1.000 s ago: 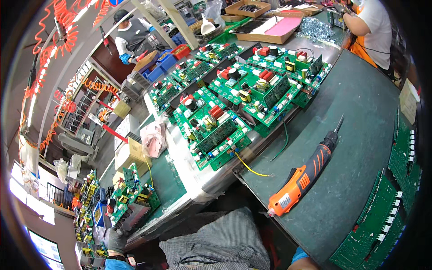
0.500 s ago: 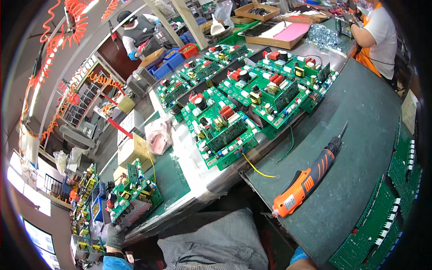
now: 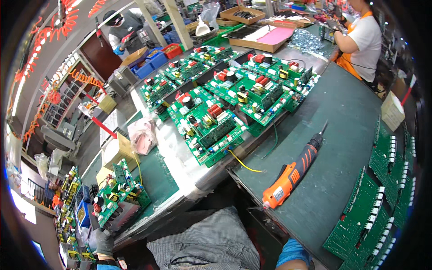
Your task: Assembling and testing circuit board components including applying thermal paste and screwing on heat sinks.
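At the lower left, my left hand (image 3: pixel 105 242), in a dark grey glove, is at the near lower corner of a populated green circuit board (image 3: pixel 120 198) with a metal heat sink underneath. Its fingers are too hidden to show a grip. Of my right arm only a blue sleeve (image 3: pixel 292 252) and a bit of bare forearm appear at the bottom edge; the hand is out of view. An orange and black electric screwdriver (image 3: pixel 290 177) lies on the dark green bench (image 3: pixel 346 103), its bit pointing away from me.
Several green circuit boards (image 3: pixel 204 128) with components fill the central table, and a yellow wire (image 3: pixel 243 164) hangs off one. Flat green boards (image 3: pixel 355 213) lie at right. A pink bag (image 3: pixel 141 135) rests left of centre. A co-worker (image 3: pixel 360 40) stands at back right, another person (image 3: pixel 123 31) at back left.
The view has turned slightly right, so the scene sits further left. More of my right sleeve shows at the bottom edge. The board by my left hand and the screwdriver have not visibly moved.
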Demonstrator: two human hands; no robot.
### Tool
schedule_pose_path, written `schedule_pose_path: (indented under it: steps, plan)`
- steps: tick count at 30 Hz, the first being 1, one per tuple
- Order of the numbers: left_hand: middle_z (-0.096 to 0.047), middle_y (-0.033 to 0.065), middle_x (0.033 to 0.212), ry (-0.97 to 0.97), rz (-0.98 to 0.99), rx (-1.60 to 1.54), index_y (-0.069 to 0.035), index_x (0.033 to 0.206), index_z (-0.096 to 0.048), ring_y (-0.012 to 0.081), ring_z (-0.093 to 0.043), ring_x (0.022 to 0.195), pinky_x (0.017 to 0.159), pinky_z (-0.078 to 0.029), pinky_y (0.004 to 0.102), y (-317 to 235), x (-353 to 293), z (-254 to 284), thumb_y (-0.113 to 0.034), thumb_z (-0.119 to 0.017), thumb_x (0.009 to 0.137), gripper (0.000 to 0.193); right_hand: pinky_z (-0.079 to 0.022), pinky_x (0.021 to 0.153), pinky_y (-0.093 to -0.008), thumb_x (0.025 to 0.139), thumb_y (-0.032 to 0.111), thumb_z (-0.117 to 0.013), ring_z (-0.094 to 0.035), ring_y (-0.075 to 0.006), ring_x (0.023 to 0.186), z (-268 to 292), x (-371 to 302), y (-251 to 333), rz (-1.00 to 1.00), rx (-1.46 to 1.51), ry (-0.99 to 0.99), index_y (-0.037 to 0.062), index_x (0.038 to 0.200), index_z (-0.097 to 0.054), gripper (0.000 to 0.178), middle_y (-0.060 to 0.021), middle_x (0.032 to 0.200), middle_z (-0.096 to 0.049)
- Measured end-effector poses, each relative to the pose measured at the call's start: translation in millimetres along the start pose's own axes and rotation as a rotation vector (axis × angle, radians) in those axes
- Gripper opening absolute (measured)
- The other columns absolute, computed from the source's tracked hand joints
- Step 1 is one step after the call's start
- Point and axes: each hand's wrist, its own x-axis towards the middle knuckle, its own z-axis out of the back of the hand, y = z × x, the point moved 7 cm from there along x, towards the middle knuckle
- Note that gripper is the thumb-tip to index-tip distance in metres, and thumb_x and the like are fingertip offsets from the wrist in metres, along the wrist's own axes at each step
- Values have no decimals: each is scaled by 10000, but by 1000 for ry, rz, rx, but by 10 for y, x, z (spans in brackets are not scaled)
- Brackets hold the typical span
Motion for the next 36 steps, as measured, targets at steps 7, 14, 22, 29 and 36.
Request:
schedule_pose_path:
  steps: [7, 14, 22, 29, 36]
  plan:
    - [-604, 51, 877, -9, -66, 260, 19, 1030, -590, 162, -536, 700, 613, -442, 315, -590, 106, -760, -420, -727, 805, 513, -520, 517, -309, 946, 236, -566, -619, -215, 769, 496, -1397, 641, 186, 43, -224, 56, 1095, -611, 238, -111, 975, -640]
    - [-626, 170, 898, -46, -134, 723, 5, 1021, -616, 309, -571, 764, 676, -451, 404, -694, 8, -822, -398, -606, 867, 431, -519, 505, -307, 950, 237, -564, -617, -217, 770, 618, -2258, 684, 286, 112, -302, 58, 1099, -607, 237, -112, 979, -637]
    - [-634, 191, 922, -225, -82, 963, 14, 1021, -607, 327, -583, 798, 716, -462, 421, -253, -142, 210, -430, -596, 879, 466, -518, 492, -305, 954, 239, -562, -615, -220, 770, 301, -2754, 402, 188, 151, -330, 60, 1103, -604, 237, -114, 984, -634]
    - [-600, 96, 922, -117, -103, 319, 18, 1016, -568, 188, -539, 836, 764, -436, 332, 195, 109, 158, -515, -696, 825, 580, -517, 480, -303, 958, 241, -560, -613, -222, 770, 41, -3095, 119, 103, 171, -385, 61, 1107, -600, 237, -115, 989, -631]
    - [-580, 63, 1199, -162, -123, 54, 4, 1370, -467, 144, -553, 986, 852, -457, 291, -125, -202, -40, -107, -675, 806, 612, -433, 401, -221, 961, 180, -553, -560, -196, 694, -1889, -2430, -1045, -411, 202, -147, 66, 1084, -575, 169, -103, 907, -599]
